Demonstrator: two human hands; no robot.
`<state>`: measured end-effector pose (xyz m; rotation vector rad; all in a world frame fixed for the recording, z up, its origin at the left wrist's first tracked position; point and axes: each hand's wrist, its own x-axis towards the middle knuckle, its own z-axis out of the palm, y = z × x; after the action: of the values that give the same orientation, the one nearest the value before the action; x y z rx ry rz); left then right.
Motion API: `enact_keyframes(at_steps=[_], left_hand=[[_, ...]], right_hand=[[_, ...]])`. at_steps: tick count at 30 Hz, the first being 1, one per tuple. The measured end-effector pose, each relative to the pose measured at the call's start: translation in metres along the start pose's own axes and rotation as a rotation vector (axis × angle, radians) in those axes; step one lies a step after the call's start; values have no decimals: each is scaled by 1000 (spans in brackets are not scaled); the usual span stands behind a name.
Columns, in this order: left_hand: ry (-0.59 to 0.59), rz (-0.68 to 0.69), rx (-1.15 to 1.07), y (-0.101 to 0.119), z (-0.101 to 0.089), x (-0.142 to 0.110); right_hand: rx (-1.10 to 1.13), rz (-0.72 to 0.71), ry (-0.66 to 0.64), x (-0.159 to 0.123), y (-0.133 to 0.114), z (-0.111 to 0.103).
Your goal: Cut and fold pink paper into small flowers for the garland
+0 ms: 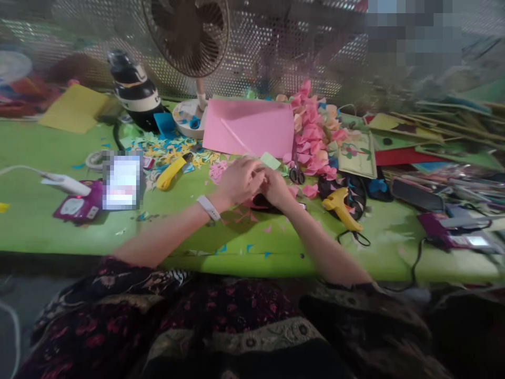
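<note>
My left hand [241,180] and my right hand [273,185] meet over the green table, fingers bent and pressed together. Whatever they may pinch is hidden behind the fingers. A dark object [260,201] lies under them, partly covered. Just beyond is a small pale green paper piece [270,161], with a large pink sheet [252,126] behind it. Pink paper scraps [217,171] lie beside my left hand. To the right of my right hand are black-handled scissors [296,175] and a heap of folded pink paper pieces [311,131].
A yellow-handled cutter [173,171] and a phone [123,181] lie to the left. A yellow glue gun [342,208] sits on the right. At the back stand a black bottle [136,97] and a fan [187,31]. Purple power strips [81,208] and cables lie near both sides.
</note>
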<state>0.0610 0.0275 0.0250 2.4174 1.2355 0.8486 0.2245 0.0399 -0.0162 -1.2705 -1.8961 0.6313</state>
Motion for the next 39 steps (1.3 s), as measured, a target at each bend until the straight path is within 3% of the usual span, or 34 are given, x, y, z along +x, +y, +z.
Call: enact_keyframes(at_steps=[1,3,5,12,17,20,22,25,28,33,39], left_hand=[[7,-90,12,-3,-4,-9],[-98,-199,-24,-9,-6,-25],[-176,-305,-187,-13,-2,-35],[-378,-447,-686,-14,19,-37],[-333,-443,-636,-17,24,-36],[-372,-422,-647,-22,23,-39],[-391,-370,-663,-28,16,-40],[-350,-223,-682,-42,-1,-38],[-290,-177,-714,-53,-17,-33],[-202,-207,-868,-52,-26,-31],[-70,-324,-1034,-41,-24,-32]], right_hand=[[-9,22,-12,0,-3,-4],[9,89,-38,-1,-9,-8],[29,119,-62,-2,-13,-10],[-107,28,-75,-7,-26,-13],[-167,-2,-122,-9,-30,-14],[-157,-12,-102,-9,-29,-16],[-136,-21,-65,-9,-27,-18],[-96,-31,1,-9,-26,-22],[-81,-27,4,-10,-28,-25],[-26,-76,-115,-15,-39,-25],[141,-20,-141,-22,-51,-24]])
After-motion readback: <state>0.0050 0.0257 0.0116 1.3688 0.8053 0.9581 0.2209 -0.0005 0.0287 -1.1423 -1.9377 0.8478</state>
